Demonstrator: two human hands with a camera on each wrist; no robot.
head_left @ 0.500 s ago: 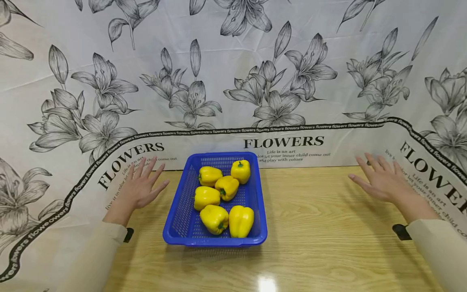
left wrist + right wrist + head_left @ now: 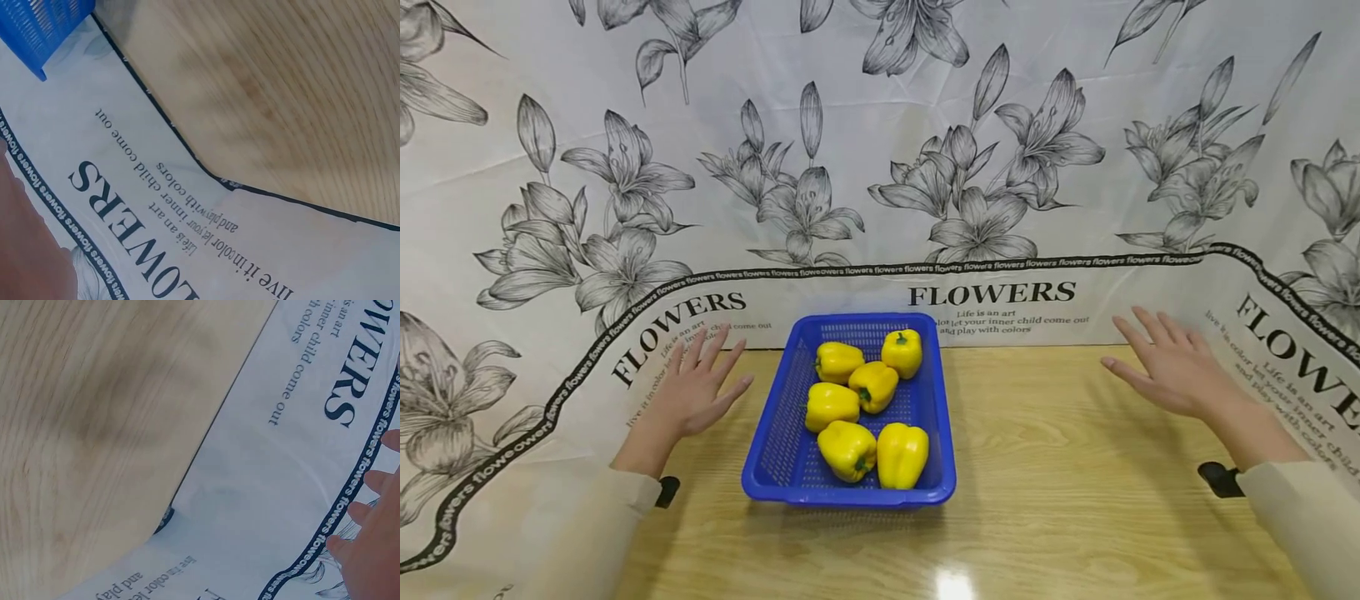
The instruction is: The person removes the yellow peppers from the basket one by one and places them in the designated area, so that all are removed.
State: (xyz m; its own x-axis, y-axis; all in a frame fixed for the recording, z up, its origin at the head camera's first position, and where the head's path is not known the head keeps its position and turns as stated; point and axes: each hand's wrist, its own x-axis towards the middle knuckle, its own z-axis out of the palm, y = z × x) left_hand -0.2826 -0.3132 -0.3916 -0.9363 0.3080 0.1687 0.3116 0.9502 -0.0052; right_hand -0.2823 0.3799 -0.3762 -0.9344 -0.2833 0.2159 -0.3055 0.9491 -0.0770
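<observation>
A blue plastic basket (image 2: 946,417) with mesh walls stands on the table, holding several yellow bell peppers (image 2: 902,456). My left hand (image 2: 692,392) is spread to the basket's left, fingers straight and apart from it. Farther off on the right, my right hand (image 2: 1176,371) is held with its fingers spread too. Neither hand holds anything. In the left wrist view, part of the left hand (image 2: 31,244) shows at the lower left, with a corner of the basket (image 2: 47,28) above it. The right wrist view catches the right hand's fingers (image 2: 362,512) at its edge.
A white cloth (image 2: 850,208) printed with grey flowers and lettering hangs behind and along both sides of the wooden table (image 2: 1037,467). Black wrist straps (image 2: 1220,480) show at both cuffs.
The head view has shifted slightly, so the basket and cloth appear a little farther right. The right hand has moved slightly left, toward the basket. Both hands stay spread.
</observation>
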